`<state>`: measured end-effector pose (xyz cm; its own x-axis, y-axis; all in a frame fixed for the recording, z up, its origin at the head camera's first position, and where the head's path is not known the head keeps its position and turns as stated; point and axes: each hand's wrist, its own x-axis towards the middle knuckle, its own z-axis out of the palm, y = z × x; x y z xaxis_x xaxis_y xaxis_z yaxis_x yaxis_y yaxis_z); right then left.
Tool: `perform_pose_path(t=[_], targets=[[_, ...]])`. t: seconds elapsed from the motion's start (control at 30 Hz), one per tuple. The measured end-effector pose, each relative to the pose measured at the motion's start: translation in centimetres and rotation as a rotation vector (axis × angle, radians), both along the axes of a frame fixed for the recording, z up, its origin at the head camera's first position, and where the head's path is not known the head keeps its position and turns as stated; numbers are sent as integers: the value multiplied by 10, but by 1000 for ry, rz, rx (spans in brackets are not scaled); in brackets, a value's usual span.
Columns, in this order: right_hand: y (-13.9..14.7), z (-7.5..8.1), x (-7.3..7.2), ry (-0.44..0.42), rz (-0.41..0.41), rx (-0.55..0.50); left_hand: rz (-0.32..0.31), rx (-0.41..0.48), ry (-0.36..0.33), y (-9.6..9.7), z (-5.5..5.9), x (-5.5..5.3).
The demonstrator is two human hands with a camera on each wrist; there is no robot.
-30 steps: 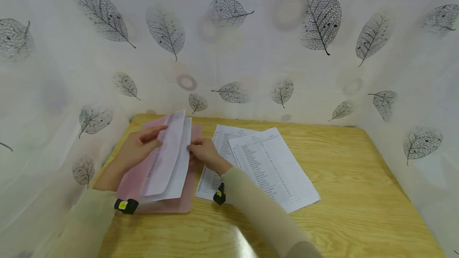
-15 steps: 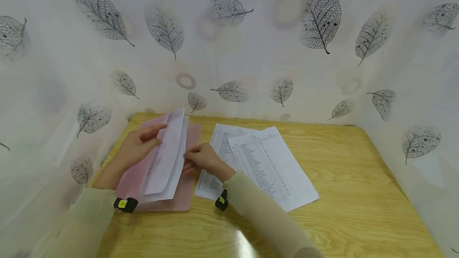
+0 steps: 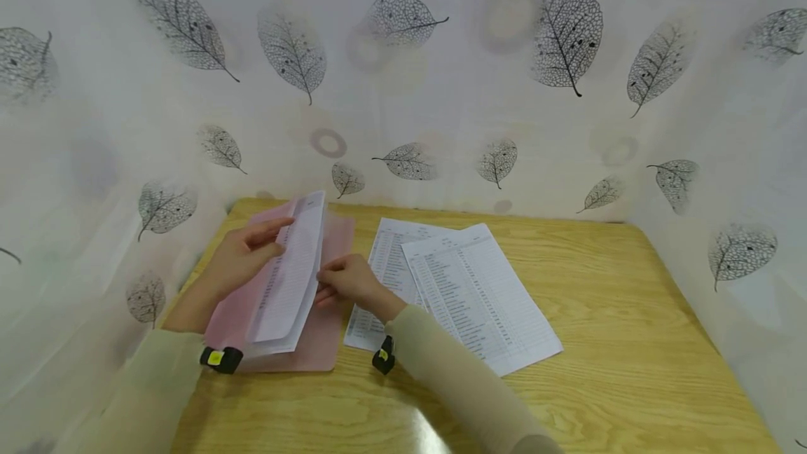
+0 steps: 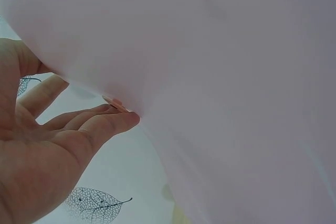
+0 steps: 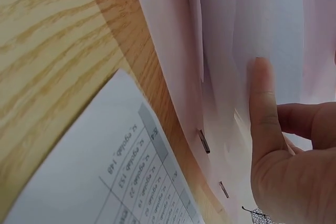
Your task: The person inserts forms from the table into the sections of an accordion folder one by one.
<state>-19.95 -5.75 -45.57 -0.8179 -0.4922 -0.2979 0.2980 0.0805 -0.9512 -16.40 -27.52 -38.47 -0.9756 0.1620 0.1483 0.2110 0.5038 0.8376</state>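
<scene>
A pink translucent folder (image 3: 329, 338) lies on the left of the table, its cover raised and tilted. White printed sheets (image 3: 299, 251) stand slanted within it. My left hand (image 3: 239, 265) holds the raised cover side near its upper edge. Up close in the left wrist view, the fingertips (image 4: 131, 119) meet the pink edge, and the thumb goes partly behind it. With thumb and fingers my right hand (image 3: 356, 277) pinches the right edge of the white sheets. In the right wrist view, the thumb (image 5: 262, 103) presses on the paper; other fingers are partly hidden.
Two printed sheets overlap right of the folder: a front one (image 3: 485, 300) and a rear one (image 3: 384, 272). Two small dark metal strips (image 5: 203, 141) show on the folder. Behind the wooden table (image 3: 605, 342) hangs a leaf-patterned curtain (image 3: 454, 104).
My right hand has moved slightly left and down, taking the sheets' right edge toward the raised cover, so the sheets lie closer together. My left hand stays in place.
</scene>
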Motion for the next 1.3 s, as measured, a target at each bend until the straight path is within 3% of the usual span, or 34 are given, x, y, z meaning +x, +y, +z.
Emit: perform_pose_path(t=[0.37, 0.6, 0.83, 1.3], targets=[[7, 6, -1, -1, 13, 0, 19, -35, 30, -1, 2, -1], [24, 8, -5, -9, -14, 21, 23, -14, -9, 0, 1, -1], [54, 6, -9, 29, -29, 59, 15, -23, -5, 0, 0, 1], [135, 7, -26, 72, -135, 192, 8, -31, 3, 0, -4, 0]])
